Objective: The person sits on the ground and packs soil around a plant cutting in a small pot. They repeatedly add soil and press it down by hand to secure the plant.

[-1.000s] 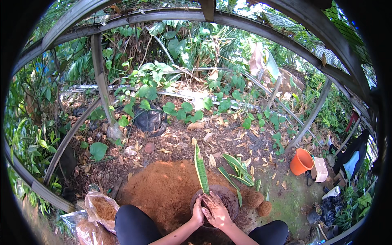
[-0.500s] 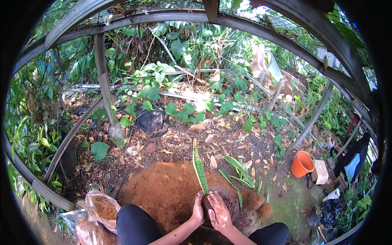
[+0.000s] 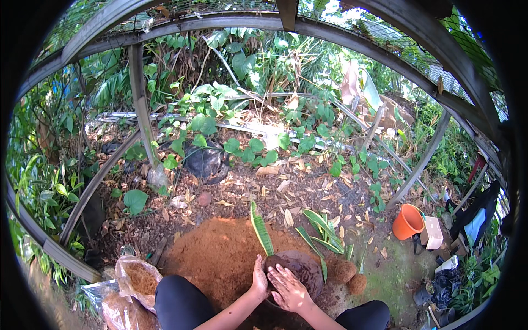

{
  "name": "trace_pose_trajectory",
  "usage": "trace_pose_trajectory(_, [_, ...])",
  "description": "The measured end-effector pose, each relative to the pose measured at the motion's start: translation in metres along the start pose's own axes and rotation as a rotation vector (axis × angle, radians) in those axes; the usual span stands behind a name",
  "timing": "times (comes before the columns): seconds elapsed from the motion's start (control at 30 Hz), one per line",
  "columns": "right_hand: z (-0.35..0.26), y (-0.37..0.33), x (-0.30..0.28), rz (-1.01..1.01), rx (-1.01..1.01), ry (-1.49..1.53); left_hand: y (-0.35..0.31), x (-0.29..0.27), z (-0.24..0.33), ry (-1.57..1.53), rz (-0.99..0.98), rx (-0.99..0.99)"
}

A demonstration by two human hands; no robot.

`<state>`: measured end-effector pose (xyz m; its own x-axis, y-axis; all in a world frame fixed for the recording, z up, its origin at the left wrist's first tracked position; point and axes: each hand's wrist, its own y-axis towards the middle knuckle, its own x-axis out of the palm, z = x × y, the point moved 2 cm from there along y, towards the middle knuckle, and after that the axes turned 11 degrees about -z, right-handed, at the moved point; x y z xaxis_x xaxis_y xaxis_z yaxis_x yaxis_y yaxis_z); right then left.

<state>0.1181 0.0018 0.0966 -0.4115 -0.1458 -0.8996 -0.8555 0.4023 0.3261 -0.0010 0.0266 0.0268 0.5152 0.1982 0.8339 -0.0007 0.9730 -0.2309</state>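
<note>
Between my two hands, in front of me, is a dark brown clump of wet soil (image 3: 271, 262). A green, yellow-edged snake plant leaf (image 3: 260, 228) stands up out of it, leaning left; its base is hidden. My left hand (image 3: 260, 279) cups the clump's left side, fingers pointing up. Over its right side my right hand (image 3: 288, 289) lies with long, nearly straight fingers, pressing toward the left. Just behind and to the right is a round, dark container of wet mud (image 3: 308, 268), partly covered by my right hand. More snake plant leaves (image 3: 323, 231) lie beyond it.
A heap of reddish-brown coir (image 3: 203, 247) spreads ahead and left. Plastic bags of fibre (image 3: 137, 278) stand by my left knee. Two brown fibre balls (image 3: 351, 276) lie right of the mud. Farther right stand an orange bucket (image 3: 408, 221) and a cardboard box (image 3: 432, 233).
The leaf has shifted left and lower, leaning more to the left. Both hands have turned and moved slightly left, so the dark clump and more of the mud behind now show.
</note>
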Motion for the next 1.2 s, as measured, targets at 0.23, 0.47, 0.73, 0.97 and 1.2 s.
trace_pose_trajectory(0.23, [-0.002,-0.001,-0.004,-0.045,-0.073,-0.105,0.010,-0.008,0.006,-0.066,0.008,-0.013])
trace_pose_trajectory(0.47, [0.000,0.002,-0.008,-0.119,-0.002,-0.117,-0.001,0.008,0.015,-0.051,-0.049,0.005])
trace_pose_trajectory(0.73, [0.001,0.000,-0.015,-0.024,-0.074,-0.112,-0.013,0.019,0.011,0.050,-0.083,-0.089])
trace_pose_trajectory(0.97, [0.017,-0.003,-0.014,-0.030,-0.002,-0.080,-0.010,0.020,-0.002,0.035,-0.099,-0.078])
trace_pose_trajectory(1.2, [0.027,-0.004,-0.017,0.112,0.021,0.088,-0.001,0.005,-0.017,0.027,-0.102,-0.127])
